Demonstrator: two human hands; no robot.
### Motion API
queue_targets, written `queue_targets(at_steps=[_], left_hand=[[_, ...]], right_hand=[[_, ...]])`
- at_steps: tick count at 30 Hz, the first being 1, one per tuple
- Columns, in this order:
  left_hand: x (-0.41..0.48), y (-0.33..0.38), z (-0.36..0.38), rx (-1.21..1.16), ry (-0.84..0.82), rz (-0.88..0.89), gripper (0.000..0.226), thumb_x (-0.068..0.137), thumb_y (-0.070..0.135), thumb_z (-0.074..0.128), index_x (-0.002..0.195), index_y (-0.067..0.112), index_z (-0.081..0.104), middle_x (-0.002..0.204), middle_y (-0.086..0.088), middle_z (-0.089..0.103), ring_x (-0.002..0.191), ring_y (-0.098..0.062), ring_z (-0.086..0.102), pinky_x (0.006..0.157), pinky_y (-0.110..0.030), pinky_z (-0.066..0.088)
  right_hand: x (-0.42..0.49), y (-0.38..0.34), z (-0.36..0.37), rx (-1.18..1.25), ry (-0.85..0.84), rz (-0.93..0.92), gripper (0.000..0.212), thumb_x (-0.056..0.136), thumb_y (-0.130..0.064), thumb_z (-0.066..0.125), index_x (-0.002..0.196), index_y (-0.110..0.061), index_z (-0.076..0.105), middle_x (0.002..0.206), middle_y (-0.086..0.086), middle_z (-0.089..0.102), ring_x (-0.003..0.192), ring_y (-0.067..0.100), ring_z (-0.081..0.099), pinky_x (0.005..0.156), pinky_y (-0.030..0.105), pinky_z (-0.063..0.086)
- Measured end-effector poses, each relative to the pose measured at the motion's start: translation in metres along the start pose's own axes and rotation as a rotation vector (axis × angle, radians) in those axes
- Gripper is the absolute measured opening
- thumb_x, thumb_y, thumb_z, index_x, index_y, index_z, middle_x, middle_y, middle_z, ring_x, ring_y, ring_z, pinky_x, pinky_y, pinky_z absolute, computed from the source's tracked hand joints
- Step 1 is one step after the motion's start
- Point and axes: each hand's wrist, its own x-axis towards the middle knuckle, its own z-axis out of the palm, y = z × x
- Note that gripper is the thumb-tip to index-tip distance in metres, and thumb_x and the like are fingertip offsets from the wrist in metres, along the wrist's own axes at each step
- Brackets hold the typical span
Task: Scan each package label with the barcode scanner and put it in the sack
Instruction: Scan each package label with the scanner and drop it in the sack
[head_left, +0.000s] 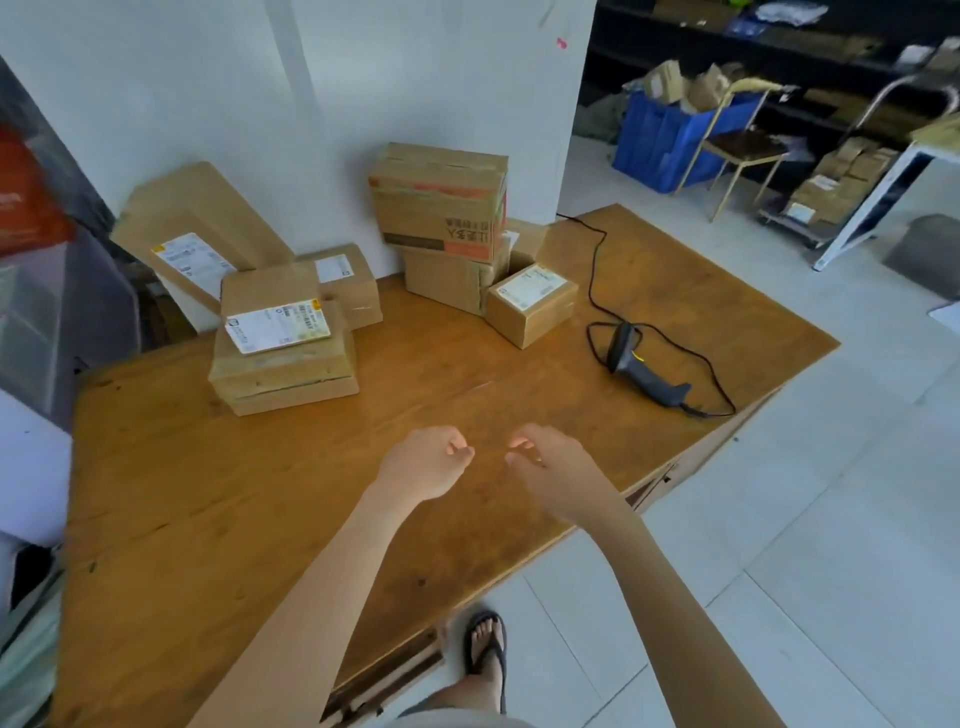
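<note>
Head: scanner near right edge of table

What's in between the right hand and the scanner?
Nothing but bare wooden table, seen in the head view. The right hand holds nothing, and the scanner lies apart from it.

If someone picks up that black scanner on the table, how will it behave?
Probably stiff and light: the barcode scanner looks like moulded plastic. Its floppy cable loops around it and would likely trail or snag. Lying on its side, it seems unlikely to roll.
</note>
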Motion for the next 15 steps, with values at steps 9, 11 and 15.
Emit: queue_targets(at_steps=[9, 11, 15], left_hand=[[0.126, 0.056, -0.008, -0.059, -0.009, 0.028, 0.036, 0.1, 0.043, 0.041, 0.125, 0.024, 0.058, 0.126, 0.003, 0.063, 0.114, -0.018, 0.059, 0.096, -0.037, 0.049], [0.143, 0.065, -0.008, -0.068, -0.022, 0.012, 0.037, 0.1, 0.043, 0.041, 0.127, 0.023, 0.057, 0.127, 0.002, 0.063, 0.116, -0.018, 0.058, 0.097, -0.037, 0.048], [0.178, 0.074, -0.006, -0.12, -0.03, -0.05, 0.039, 0.099, 0.043, 0.042, 0.132, 0.024, 0.052, 0.13, 0.0, 0.06, 0.117, -0.019, 0.057, 0.1, -0.039, 0.047]], right_hand=[[0.116, 0.043, -0.074, -0.111, 0.01, 0.066, 0.029, 0.096, -0.037, 0.047, 0.12, -0.023, 0.056, 0.122, 0.0, 0.057, 0.111, 0.018, 0.055, 0.094, 0.038, 0.048], [0.135, 0.052, -0.084, -0.094, 0.004, 0.075, 0.03, 0.095, -0.036, 0.048, 0.12, -0.021, 0.056, 0.123, 0.002, 0.057, 0.112, 0.02, 0.055, 0.095, 0.04, 0.048], [0.179, 0.073, -0.1, -0.092, -0.041, 0.068, 0.031, 0.096, -0.036, 0.048, 0.121, -0.02, 0.055, 0.126, 0.003, 0.056, 0.11, 0.019, 0.055, 0.093, 0.037, 0.048]])
